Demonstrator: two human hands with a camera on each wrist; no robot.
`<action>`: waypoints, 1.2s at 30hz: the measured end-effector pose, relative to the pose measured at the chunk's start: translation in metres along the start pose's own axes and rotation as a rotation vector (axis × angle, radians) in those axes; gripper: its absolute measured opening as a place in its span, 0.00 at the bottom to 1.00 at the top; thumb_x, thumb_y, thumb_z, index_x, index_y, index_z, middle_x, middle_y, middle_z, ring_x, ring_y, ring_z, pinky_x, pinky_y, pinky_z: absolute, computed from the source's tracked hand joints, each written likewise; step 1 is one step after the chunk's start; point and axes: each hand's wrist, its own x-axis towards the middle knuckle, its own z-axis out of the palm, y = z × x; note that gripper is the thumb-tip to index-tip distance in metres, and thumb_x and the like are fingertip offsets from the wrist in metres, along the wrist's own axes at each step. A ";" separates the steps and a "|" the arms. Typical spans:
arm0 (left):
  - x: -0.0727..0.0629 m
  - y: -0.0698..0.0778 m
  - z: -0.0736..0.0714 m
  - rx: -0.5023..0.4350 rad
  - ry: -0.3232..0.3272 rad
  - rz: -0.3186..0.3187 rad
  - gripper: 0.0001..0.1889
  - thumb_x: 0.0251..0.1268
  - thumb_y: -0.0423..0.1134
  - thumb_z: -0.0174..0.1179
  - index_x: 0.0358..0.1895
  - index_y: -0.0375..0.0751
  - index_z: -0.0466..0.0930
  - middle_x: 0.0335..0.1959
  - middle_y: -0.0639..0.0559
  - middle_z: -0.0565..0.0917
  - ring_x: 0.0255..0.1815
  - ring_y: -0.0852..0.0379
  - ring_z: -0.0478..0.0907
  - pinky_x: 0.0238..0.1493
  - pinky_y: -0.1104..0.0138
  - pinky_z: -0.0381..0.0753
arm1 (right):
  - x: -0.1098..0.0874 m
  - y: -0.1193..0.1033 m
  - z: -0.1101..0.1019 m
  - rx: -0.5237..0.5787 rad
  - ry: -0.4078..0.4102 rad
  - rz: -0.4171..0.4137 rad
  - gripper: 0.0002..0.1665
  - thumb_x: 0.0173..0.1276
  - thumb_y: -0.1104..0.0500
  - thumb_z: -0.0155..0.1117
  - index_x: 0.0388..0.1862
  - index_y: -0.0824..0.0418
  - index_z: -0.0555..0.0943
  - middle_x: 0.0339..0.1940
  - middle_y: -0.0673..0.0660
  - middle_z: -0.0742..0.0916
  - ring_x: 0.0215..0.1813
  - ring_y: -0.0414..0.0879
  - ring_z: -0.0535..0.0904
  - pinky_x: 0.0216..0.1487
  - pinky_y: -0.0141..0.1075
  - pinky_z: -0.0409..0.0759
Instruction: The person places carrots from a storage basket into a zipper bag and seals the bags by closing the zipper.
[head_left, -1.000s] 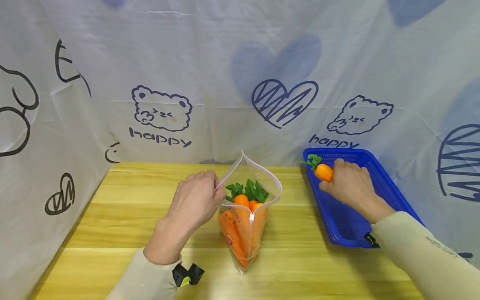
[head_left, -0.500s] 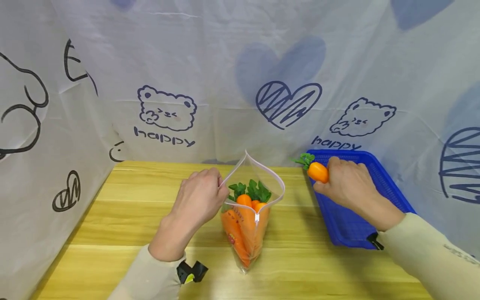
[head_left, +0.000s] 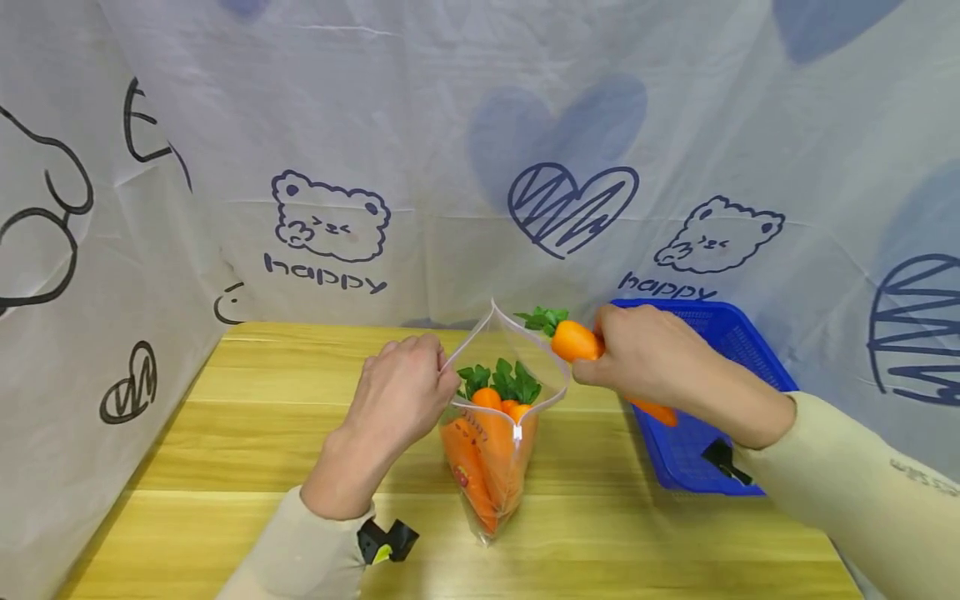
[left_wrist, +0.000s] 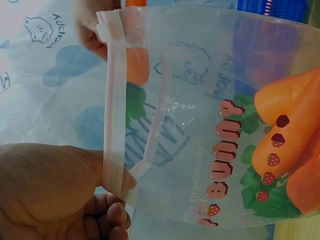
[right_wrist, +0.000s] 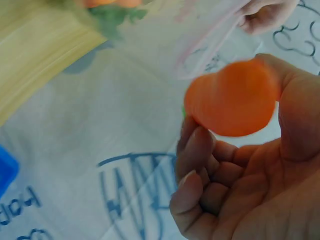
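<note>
A clear zip bag [head_left: 517,479] stands with its mouth spread wide, and several orange carrots [head_left: 487,399] with green leafy tops are inside it. My left hand [head_left: 397,392] pinches the left side of the bag's rim. In the left wrist view the thumb [left_wrist: 117,185] presses on the pale zip strip [left_wrist: 115,110], near printed pink letters. My right hand [head_left: 652,354] grips one more carrot [head_left: 576,341] just right of the bag's mouth. Its leaves [head_left: 545,320] point left, over the rim, and its tip shows below the hand. In the right wrist view the carrot [right_wrist: 232,100] lies between thumb and fingers.
A blue plastic basket [head_left: 678,479] stands at the right of the wooden table [head_left: 285,400], partly behind my right arm. A white cloth [head_left: 442,125] with bear and heart drawings hangs along the back and sides. Black wrist devices [head_left: 386,542] sit at the cuffs.
My right hand has carried the carrot leftward from over the blue basket to beside the bag's mouth. The left hand keeps its hold on the rim.
</note>
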 end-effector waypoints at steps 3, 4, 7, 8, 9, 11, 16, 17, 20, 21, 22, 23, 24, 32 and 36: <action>0.001 0.001 0.001 -0.002 0.001 0.004 0.03 0.63 0.35 0.59 0.32 0.43 0.77 0.27 0.52 0.79 0.31 0.48 0.75 0.35 0.55 0.74 | 0.004 -0.016 -0.004 -0.030 -0.058 -0.034 0.17 0.59 0.45 0.67 0.26 0.55 0.76 0.20 0.51 0.79 0.19 0.46 0.75 0.23 0.38 0.69; 0.000 0.002 0.001 -0.002 0.003 0.006 0.03 0.63 0.35 0.59 0.32 0.43 0.78 0.27 0.52 0.79 0.31 0.48 0.75 0.35 0.55 0.74 | 0.007 -0.020 -0.005 -0.047 -0.082 -0.049 0.17 0.59 0.44 0.67 0.23 0.54 0.75 0.18 0.50 0.78 0.19 0.45 0.75 0.23 0.37 0.68; 0.001 0.004 0.002 -0.001 0.009 0.014 0.03 0.64 0.35 0.59 0.32 0.43 0.78 0.27 0.52 0.79 0.31 0.48 0.75 0.36 0.54 0.75 | 0.020 -0.033 -0.007 -0.071 -0.170 -0.090 0.20 0.61 0.45 0.67 0.15 0.52 0.74 0.14 0.48 0.76 0.18 0.43 0.72 0.23 0.35 0.65; 0.001 0.005 0.002 -0.001 0.010 0.016 0.03 0.63 0.35 0.59 0.32 0.43 0.78 0.27 0.52 0.78 0.31 0.48 0.75 0.36 0.54 0.75 | 0.026 -0.036 -0.007 -0.068 -0.203 -0.102 0.22 0.62 0.45 0.67 0.14 0.52 0.74 0.14 0.47 0.75 0.18 0.42 0.70 0.23 0.34 0.63; 0.001 0.006 0.002 -0.001 0.009 0.017 0.03 0.63 0.35 0.59 0.31 0.44 0.77 0.26 0.52 0.78 0.31 0.48 0.75 0.36 0.54 0.75 | 0.031 -0.040 -0.007 -0.061 -0.233 -0.112 0.23 0.63 0.46 0.67 0.12 0.52 0.74 0.12 0.46 0.75 0.18 0.41 0.69 0.23 0.34 0.62; 0.001 0.008 0.003 -0.002 0.007 0.023 0.04 0.64 0.36 0.60 0.31 0.44 0.77 0.26 0.53 0.78 0.31 0.48 0.75 0.37 0.53 0.75 | 0.042 -0.046 -0.005 -0.042 -0.276 -0.128 0.23 0.63 0.46 0.66 0.11 0.51 0.74 0.11 0.46 0.75 0.17 0.40 0.68 0.22 0.33 0.61; 0.001 0.013 0.003 0.005 0.001 0.028 0.05 0.64 0.37 0.60 0.30 0.44 0.76 0.26 0.52 0.77 0.30 0.48 0.74 0.36 0.54 0.75 | 0.063 -0.057 0.012 0.001 -0.330 -0.133 0.21 0.64 0.47 0.66 0.14 0.52 0.77 0.13 0.47 0.78 0.17 0.41 0.72 0.20 0.32 0.64; 0.001 0.013 0.003 0.006 0.002 0.026 0.05 0.65 0.37 0.60 0.30 0.44 0.76 0.26 0.52 0.77 0.30 0.48 0.74 0.36 0.54 0.74 | 0.066 -0.058 0.016 0.006 -0.330 -0.131 0.20 0.65 0.48 0.65 0.15 0.53 0.77 0.13 0.48 0.79 0.16 0.42 0.72 0.20 0.32 0.65; 0.000 0.014 0.002 0.009 0.004 0.024 0.06 0.65 0.37 0.60 0.30 0.43 0.75 0.26 0.52 0.76 0.30 0.48 0.73 0.34 0.56 0.73 | 0.075 -0.061 0.031 0.036 -0.302 -0.111 0.20 0.66 0.49 0.65 0.16 0.54 0.77 0.14 0.49 0.79 0.15 0.43 0.72 0.18 0.32 0.67; -0.001 0.014 0.002 0.009 0.004 0.024 0.06 0.65 0.37 0.60 0.30 0.43 0.75 0.26 0.52 0.76 0.30 0.48 0.73 0.34 0.56 0.72 | 0.077 -0.062 0.037 0.041 -0.281 -0.108 0.20 0.67 0.50 0.65 0.17 0.54 0.76 0.14 0.49 0.79 0.15 0.43 0.72 0.17 0.32 0.68; -0.001 0.014 0.003 0.008 0.004 0.025 0.06 0.65 0.36 0.60 0.30 0.43 0.75 0.26 0.52 0.76 0.29 0.48 0.73 0.33 0.57 0.72 | 0.079 -0.063 0.042 0.044 -0.259 -0.105 0.20 0.68 0.50 0.65 0.17 0.54 0.76 0.14 0.49 0.79 0.15 0.43 0.73 0.17 0.32 0.68; -0.001 0.014 0.003 0.007 0.004 0.024 0.06 0.65 0.36 0.59 0.30 0.43 0.75 0.26 0.52 0.76 0.29 0.48 0.73 0.33 0.57 0.71 | 0.080 -0.063 0.047 0.045 -0.241 -0.103 0.19 0.69 0.51 0.64 0.18 0.54 0.75 0.15 0.49 0.79 0.15 0.43 0.73 0.18 0.32 0.69; -0.002 0.013 0.003 0.007 0.005 0.023 0.06 0.65 0.36 0.59 0.30 0.43 0.75 0.26 0.52 0.76 0.29 0.48 0.73 0.33 0.58 0.71 | 0.082 -0.064 0.052 0.049 -0.226 -0.098 0.20 0.70 0.51 0.64 0.18 0.54 0.75 0.15 0.50 0.79 0.15 0.43 0.74 0.18 0.32 0.70; -0.004 0.007 0.000 -0.003 0.026 -0.031 0.06 0.65 0.38 0.57 0.29 0.45 0.76 0.26 0.52 0.77 0.31 0.47 0.76 0.35 0.54 0.73 | 0.072 -0.063 0.072 -0.055 -0.158 -0.175 0.14 0.75 0.53 0.64 0.34 0.62 0.80 0.32 0.56 0.83 0.28 0.48 0.80 0.33 0.40 0.81; -0.004 0.002 -0.003 -0.005 0.013 -0.066 0.07 0.68 0.41 0.59 0.31 0.45 0.77 0.26 0.51 0.79 0.30 0.47 0.76 0.37 0.51 0.75 | 0.055 -0.054 0.067 -0.088 0.035 -0.219 0.08 0.74 0.58 0.61 0.39 0.63 0.78 0.28 0.55 0.80 0.27 0.50 0.78 0.29 0.43 0.79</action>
